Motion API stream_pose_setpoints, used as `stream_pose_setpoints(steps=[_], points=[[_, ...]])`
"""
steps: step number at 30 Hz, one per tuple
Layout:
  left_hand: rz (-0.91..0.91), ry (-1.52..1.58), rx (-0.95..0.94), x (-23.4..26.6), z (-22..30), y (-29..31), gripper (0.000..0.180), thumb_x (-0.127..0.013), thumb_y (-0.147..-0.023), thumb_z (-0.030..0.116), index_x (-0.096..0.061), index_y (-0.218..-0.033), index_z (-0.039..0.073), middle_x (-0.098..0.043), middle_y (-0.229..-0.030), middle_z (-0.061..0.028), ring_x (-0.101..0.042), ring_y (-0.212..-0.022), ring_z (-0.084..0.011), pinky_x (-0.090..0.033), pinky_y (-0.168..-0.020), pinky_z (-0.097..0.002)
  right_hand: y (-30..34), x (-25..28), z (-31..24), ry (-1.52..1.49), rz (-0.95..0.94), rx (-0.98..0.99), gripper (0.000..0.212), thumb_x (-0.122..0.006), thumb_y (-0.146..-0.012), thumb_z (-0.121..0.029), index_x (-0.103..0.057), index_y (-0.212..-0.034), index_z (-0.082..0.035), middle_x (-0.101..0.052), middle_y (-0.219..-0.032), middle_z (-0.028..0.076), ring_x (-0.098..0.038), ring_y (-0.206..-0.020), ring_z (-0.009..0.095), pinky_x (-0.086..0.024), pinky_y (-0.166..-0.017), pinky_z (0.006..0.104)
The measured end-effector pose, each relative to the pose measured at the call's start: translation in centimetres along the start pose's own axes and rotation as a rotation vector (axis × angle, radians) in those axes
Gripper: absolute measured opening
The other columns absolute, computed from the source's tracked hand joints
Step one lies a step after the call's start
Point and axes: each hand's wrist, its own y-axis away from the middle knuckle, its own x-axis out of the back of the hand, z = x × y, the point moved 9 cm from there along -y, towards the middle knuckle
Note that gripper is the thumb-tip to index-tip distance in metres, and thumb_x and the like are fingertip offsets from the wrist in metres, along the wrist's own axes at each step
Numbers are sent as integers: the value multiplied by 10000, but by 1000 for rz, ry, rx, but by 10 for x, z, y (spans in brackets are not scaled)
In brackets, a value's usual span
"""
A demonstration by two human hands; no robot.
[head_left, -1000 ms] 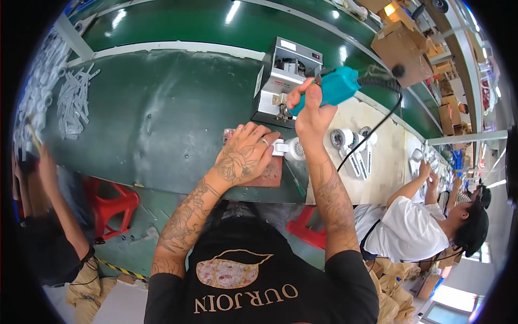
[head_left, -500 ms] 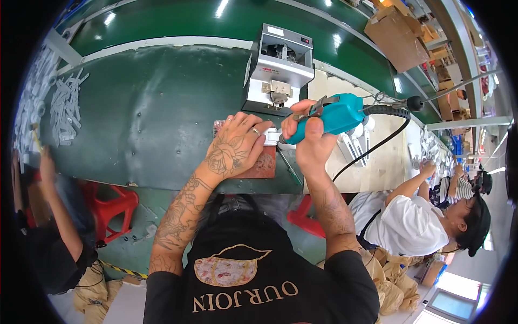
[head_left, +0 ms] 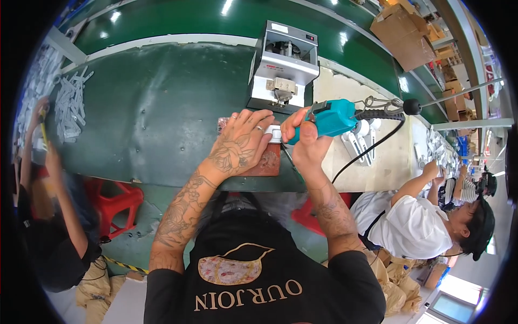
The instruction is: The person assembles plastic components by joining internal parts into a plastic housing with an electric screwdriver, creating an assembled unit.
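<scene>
My right hand (head_left: 307,134) is wrapped around a teal electric screwdriver (head_left: 333,116), which lies roughly level with its tip end toward the left. Its front end meets a white plastic part (head_left: 275,134); the exact contact is hidden by my fingers. My left hand (head_left: 241,141) presses down over that part, fingers together, covering most of it. Beneath the left hand is a reddish-brown block (head_left: 265,164) near the table's front edge. A thin dark-green tool (head_left: 293,163) lies between the block and my right wrist.
A grey-and-white machine (head_left: 285,67) stands just beyond my hands. Several white handled parts (head_left: 359,147) lie at right, under the screwdriver's black cable (head_left: 372,156). A pile of clear plastic pieces (head_left: 71,105) sits far left. Co-workers sit on both sides.
The screwdriver has shifted slightly left, closer against the white part, and its visible tip is now hidden. My left hand stays on the part. The left co-worker's hand has moved up.
</scene>
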Motion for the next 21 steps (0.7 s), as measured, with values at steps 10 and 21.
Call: stream_pose_setpoints(steps=[10, 21], points=[[71, -93, -346, 27, 39, 39, 240, -694, -866, 195, -665, -1070, 72, -659, -1145, -88, -645, -1053, -295, -518, -895, -438, 44, 35, -35, -154, 181, -60, 653, -507, -923, -721, -567, -1063, -85, -477, -658, 18, -457, -584, 157, -378, -540, 310], [696, -289, 683, 201, -217, 190, 285, -698, -913, 117, -646, -1171, 9, -693, -1078, -188, -684, -990, -318, -529, -876, -392, 82, 71, -57, -30, 239, 28, 707, -594, -874, -715, -495, -1045, -37, -476, -640, 42, -450, -511, 163, -374, -502, 308]])
